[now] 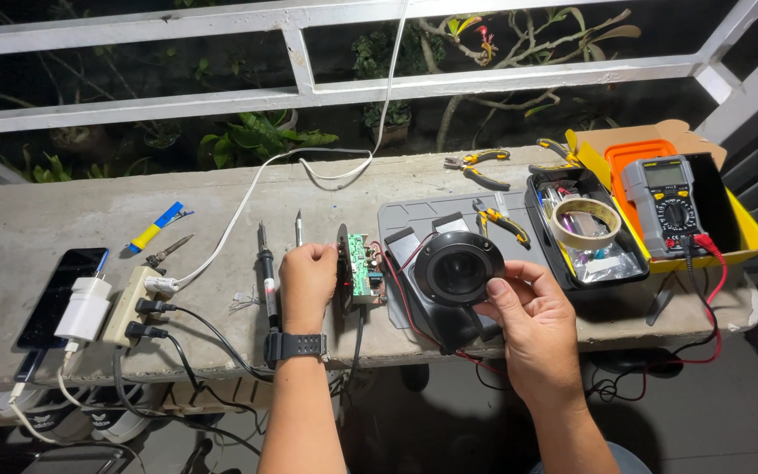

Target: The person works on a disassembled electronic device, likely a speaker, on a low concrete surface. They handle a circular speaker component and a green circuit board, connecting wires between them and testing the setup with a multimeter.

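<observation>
Left hand (307,276): fingers closed on the edge of a round dark panel carrying a green circuit board (361,266), holding it upright on its rim just right of the knuckles.
Right hand (528,309): fingers and thumb wrapped around the rim of a black round speaker driver (456,268), which sits tilted just above the thumb, cone facing up.
Link between the two: thin red and black wires (401,285) run from the board to the driver, so the parts are apart yet joined; the board is out of its housing and nothing is refitted.
Under the driver: a dark grey work mat (414,215) on the concrete tabletop (46,211), with a black housing piece below the right fingers.
Left of the left fingers: a black soldering iron (266,272) lying flat, untouched, then a power strip (129,303) with a white charger (85,307) and a dark phone (59,294).
Beyond the right fingers: yellow-handled cutters (502,221), a black tray (547,230) holding a tape roll (585,222), and a grey multimeter (664,202) in a yellow box, its red lead trailing off the edge.
State of work, as judged: disassembly done, inspection or wiring in hand, closing up left.
</observation>
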